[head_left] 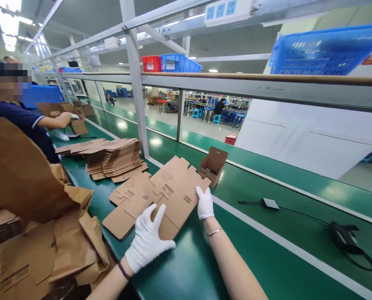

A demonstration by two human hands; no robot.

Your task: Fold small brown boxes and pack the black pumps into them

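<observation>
My right hand (205, 202), in a white glove, grips the right edge of a flat cardboard box blank (181, 189) with dark print on it. The blank is tilted above the green bench. At its lower left, my gloved left hand (151, 233) is spread, thumb and fingers apart; whether its fingertips touch the cardboard I cannot tell. Under and left of the held piece lie more flat blanks (123, 214). Just beyond my right hand stands a folded open carton (213, 166) with a raised hang-tab back.
A tall stack of blanks (120, 156) sits farther left, near a co-worker (13, 112) handling cartons. Brown paper and blanks in a large wrap (76, 237) are at the left edge. A cabled black device (345, 237) lies right. A metal post (137, 91) rises behind.
</observation>
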